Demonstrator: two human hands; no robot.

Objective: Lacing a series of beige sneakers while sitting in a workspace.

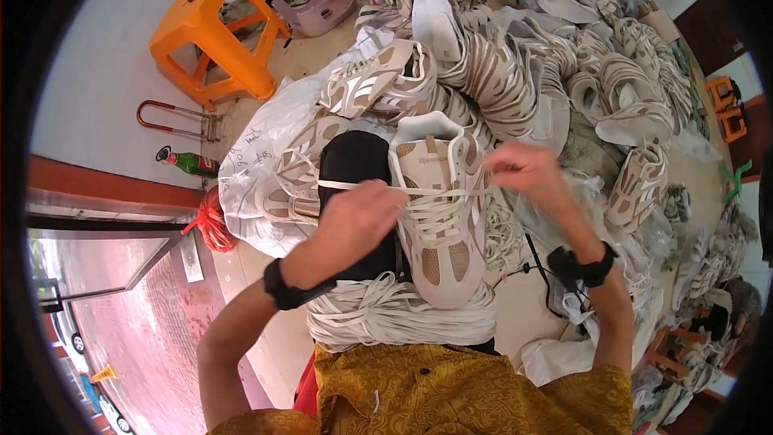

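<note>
One beige-and-white mesh sneaker (444, 254), lying between left hand (362, 211), fingers closed on its flat cream lace (435, 192), and right hand (525, 167), fingers bent just beside the sneaker, blurred; grip cannot be told.

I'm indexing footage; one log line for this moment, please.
left hand: at lace; right hand: at lace; beige shoe: toe toward wearer, lace across tongue; grips: blurred

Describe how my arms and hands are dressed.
Both your left hand and right hand are bare, with no gloves or rings to be seen. Each wrist wears a wide black band, one on the left and one on the right. The forearms are uncovered; the short sleeves are mustard-yellow with a darker pattern.
</note>
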